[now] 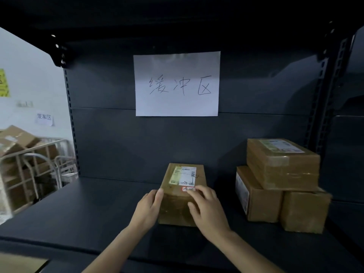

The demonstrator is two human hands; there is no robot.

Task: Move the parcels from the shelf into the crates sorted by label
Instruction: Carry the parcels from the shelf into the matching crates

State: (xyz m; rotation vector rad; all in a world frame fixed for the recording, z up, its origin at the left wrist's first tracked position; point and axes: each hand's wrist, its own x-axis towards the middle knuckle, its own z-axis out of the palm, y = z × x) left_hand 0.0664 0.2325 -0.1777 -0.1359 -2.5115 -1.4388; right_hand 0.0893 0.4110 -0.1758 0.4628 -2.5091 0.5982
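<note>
Dark metal shelf point(88, 209) is bearing a taped cardboard parcel point(175, 203), which the left hand point(149, 207) and right hand point(206, 209) are gripping, fingers curled over its near edges. Farther right, three stacked parcels point(281, 184) are sitting apart. A handwritten paper sign point(177, 83) is hanging on the back panel.

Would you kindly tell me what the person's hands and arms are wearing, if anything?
Nothing that shows: the left hand and right hand are bare, with no gloves, rings or bracelets visible. The left forearm and right forearm are uncovered down to the lower frame edge, so no sleeve, cuff or watch is in view.
</note>
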